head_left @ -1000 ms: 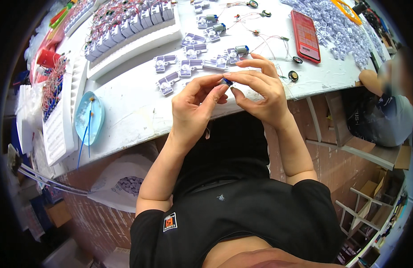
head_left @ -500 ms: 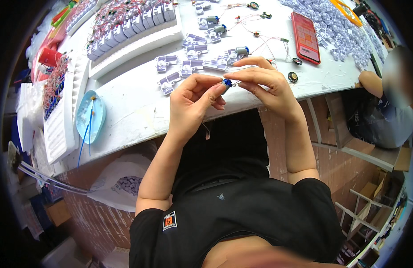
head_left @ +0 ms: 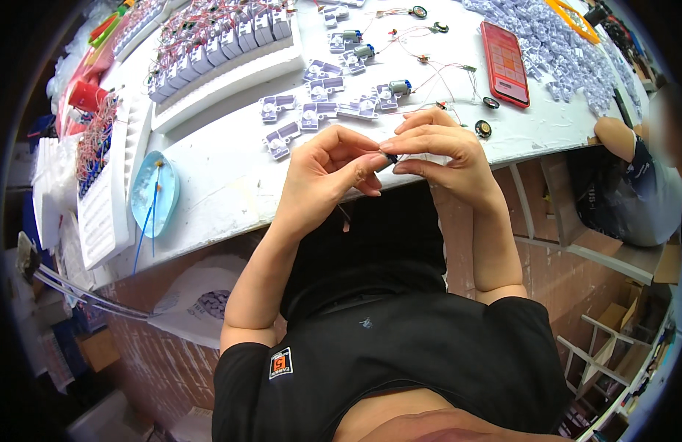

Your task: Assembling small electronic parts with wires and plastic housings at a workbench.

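My left hand (head_left: pixel 322 177) pinches a small electric motor (head_left: pixel 387 160) between thumb and fingers, just off the table's near edge. The motor has a dark blue end cap, and its body is mostly covered by fingertips. My right hand (head_left: pixel 455 158) meets it from the other side, thumb and fingers closed at that end around what looks like a thin wire; the exact contact is hidden. Beyond my hands lie several pale grey plastic housings (head_left: pixel 319 89). Some hold a motor, such as the blue-capped motor (head_left: pixel 400 87) with red wires attached.
A small round speaker (head_left: pixel 483 129) and a red-framed phone (head_left: pixel 504 66) lie to the right. Clear plastic parts (head_left: pixel 576 74) are heaped behind. At left stand a light blue dish (head_left: pixel 166 202) and foam trays (head_left: pixel 230 85) of assembled units. Another person's arm (head_left: pixel 616 138) rests at far right.
Both hands and the motor have shifted slightly right and nearer to me. The right fingertips have closed in on the motor's blue end, which now shows less.
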`<state>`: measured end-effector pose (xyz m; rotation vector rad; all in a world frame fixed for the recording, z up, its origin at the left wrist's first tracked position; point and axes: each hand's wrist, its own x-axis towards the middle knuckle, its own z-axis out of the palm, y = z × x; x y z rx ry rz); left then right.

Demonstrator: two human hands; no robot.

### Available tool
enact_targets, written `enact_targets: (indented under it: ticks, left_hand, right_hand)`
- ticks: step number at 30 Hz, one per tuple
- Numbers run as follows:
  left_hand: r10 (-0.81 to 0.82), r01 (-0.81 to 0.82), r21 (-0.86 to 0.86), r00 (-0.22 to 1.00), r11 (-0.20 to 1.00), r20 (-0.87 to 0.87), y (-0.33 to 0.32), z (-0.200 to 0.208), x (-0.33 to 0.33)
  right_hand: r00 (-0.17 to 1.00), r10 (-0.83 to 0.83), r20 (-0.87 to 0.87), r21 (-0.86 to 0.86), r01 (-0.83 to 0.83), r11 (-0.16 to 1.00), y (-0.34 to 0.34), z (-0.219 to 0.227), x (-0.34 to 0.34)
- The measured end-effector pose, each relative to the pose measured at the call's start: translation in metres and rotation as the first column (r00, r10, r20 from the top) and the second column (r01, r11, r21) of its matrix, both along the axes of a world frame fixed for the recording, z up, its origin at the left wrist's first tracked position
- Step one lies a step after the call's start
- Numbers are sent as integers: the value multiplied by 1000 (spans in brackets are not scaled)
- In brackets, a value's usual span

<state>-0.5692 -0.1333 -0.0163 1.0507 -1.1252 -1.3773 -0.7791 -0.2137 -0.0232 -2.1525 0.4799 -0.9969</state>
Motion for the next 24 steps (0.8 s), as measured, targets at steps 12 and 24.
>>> enact_targets:
  ticks: [12, 24]
  left_hand:
    - [368, -32, -453, 634, 891, 680, -22, 19, 14]
    - [365, 302, -495, 396, 814, 842, -57, 7, 26]
  right_hand:
    - [956, -253, 149, -13, 258, 966, 3, -12, -14]
    - [835, -447, 321, 328, 345, 879, 15, -30, 15]
